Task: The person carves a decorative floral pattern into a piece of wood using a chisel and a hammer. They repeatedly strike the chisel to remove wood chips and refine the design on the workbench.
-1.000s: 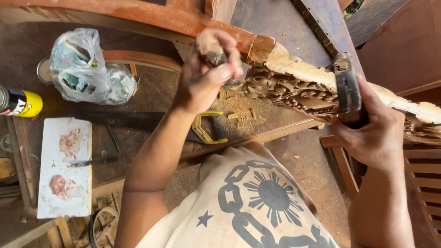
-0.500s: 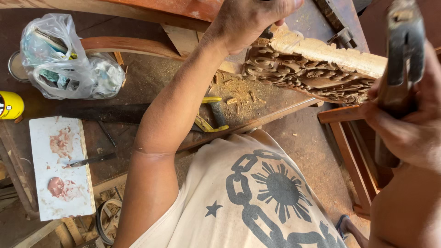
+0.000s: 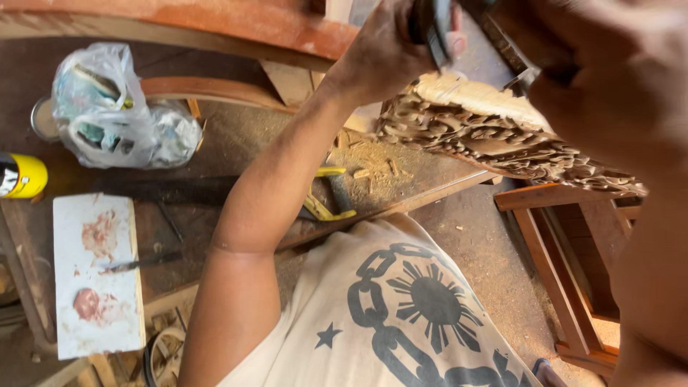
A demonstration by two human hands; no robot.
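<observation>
1. my left hand point(image 3: 390, 50) is closed around a dark tool point(image 3: 430, 25) at the top edge, just above the carved wooden panel point(image 3: 494, 143).
2. my right hand point(image 3: 609, 72) is blurred and close; i cannot tell its grip.
3. the panel juts out over the bench point(image 3: 236, 143).
4. far left: a clear plastic bag point(image 3: 118, 107), a yellow can point(image 3: 21, 175), and a white board point(image 3: 97, 276) smeared pink.

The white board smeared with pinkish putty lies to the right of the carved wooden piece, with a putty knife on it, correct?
Not quite. In the head view the white board lies far left of the carved wooden piece. The putty knife does rest on it.
</observation>
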